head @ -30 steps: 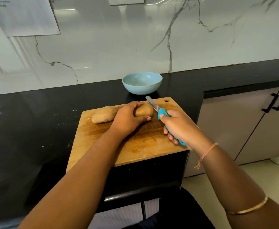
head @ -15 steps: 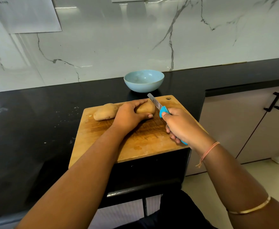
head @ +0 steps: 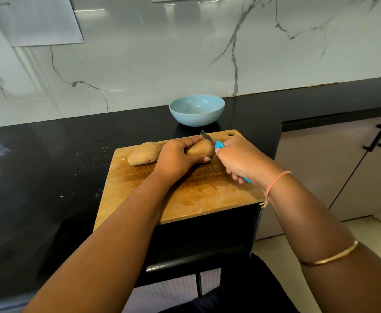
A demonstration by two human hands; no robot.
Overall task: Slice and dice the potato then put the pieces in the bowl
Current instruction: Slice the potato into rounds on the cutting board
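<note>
Gripping potato (head: 143, 153) at frame centre with left hand (head: 176, 157); clasping knife (head: 209, 139) in right hand (head: 241, 161), blade at potato's right end.

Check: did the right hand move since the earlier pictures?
Yes: the right hand with the knife slid forward, closer to the potato and the hole in the cutting board.
</note>
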